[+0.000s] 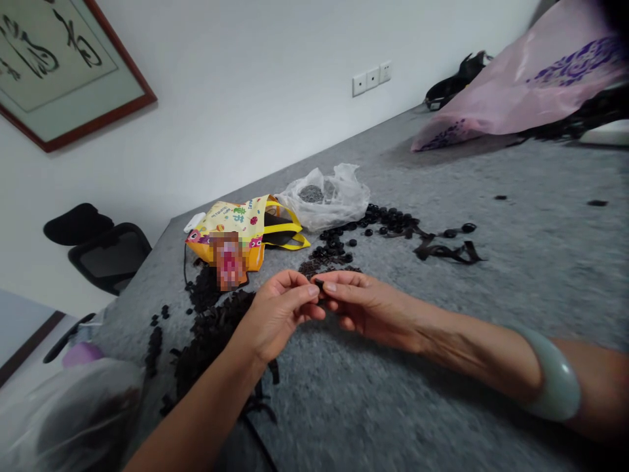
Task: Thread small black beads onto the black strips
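Observation:
My left hand (287, 305) and my right hand (366, 303) meet above the grey table, fingertips almost touching. Between them is a small black piece (319, 284), pinched by the thumb and forefinger of my right hand. The left thumb and fingers are also closed at its other end; whether they grip the same piece is hidden. Just beyond the hands lie a pile of small dark parts (327, 267) and several round black rings (337, 242). Left of my left hand is a heap of black strip pieces (211, 347).
A yellow printed bag (236, 219) and a white plastic bag (327, 200) holding grey bits stand behind the hands. Black strips (452, 252) lie to the right. A pink bag (511, 92) rests at the far right; an office chair (105, 246) stands beyond the table's left edge.

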Demonstrator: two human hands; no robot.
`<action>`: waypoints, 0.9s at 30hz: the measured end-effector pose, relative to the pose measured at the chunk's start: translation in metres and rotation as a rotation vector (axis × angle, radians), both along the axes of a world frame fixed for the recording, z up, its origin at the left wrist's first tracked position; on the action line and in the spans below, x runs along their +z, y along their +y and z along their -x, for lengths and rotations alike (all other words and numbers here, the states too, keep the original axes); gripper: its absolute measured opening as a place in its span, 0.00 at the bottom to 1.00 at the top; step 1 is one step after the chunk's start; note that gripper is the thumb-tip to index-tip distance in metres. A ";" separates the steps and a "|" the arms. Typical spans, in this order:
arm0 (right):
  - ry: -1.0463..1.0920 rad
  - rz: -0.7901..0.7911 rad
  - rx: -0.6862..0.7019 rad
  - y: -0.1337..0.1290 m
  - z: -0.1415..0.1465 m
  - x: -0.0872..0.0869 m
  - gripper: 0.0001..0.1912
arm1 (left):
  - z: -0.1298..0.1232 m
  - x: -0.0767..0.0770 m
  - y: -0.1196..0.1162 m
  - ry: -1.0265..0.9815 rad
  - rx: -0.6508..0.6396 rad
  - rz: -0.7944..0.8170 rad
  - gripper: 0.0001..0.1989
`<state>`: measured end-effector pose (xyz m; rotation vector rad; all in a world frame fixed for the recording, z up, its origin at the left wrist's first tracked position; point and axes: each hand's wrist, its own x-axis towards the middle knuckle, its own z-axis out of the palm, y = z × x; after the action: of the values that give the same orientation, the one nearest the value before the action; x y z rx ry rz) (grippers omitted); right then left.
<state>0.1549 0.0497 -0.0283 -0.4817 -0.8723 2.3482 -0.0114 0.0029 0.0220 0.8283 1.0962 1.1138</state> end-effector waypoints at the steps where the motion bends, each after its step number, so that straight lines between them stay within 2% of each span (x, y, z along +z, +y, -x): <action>1: -0.006 -0.005 -0.004 0.000 0.000 0.000 0.14 | 0.001 0.000 0.000 0.003 -0.004 0.001 0.13; 8: -0.014 -0.066 -0.010 0.003 -0.001 -0.002 0.12 | 0.002 -0.006 0.002 -0.001 0.000 0.018 0.14; 14: -0.090 -0.182 -0.050 0.004 -0.001 -0.002 0.14 | 0.003 -0.008 0.002 -0.019 0.009 0.028 0.16; 23: -0.234 -0.492 -0.156 0.006 -0.004 0.005 0.16 | 0.003 -0.012 0.003 0.008 0.054 -0.036 0.19; 27: -0.340 -0.712 -0.223 0.008 -0.007 0.003 0.14 | 0.003 -0.013 0.003 0.051 0.071 -0.060 0.17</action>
<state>0.1618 0.0578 -0.0255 -0.6305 -1.6242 1.6235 -0.0149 0.0054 0.0092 0.8749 1.1470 1.1950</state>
